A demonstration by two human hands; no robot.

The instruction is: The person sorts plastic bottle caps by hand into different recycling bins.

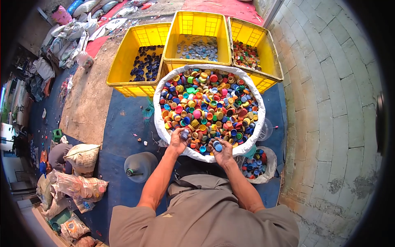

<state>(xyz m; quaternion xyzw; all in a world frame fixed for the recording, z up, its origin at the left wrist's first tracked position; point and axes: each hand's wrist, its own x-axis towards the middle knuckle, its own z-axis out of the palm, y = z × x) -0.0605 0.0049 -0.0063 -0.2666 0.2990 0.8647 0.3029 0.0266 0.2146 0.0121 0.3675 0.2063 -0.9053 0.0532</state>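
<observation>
Red-yellow-blue caps (207, 108) | left hand (177, 141): lilac cap (184, 134) | right hand (222, 152): blue caps (218, 146)

A grey block wall (329, 103) rises at the right; stuffed sacks (80, 187) lie on the left, near a large clear plastic bottle (141, 166).

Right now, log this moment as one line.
left hand: pale cap in grip; right hand: blue caps in grip; both at near rim of cap-filled white sack; yellow crates beyond
</observation>
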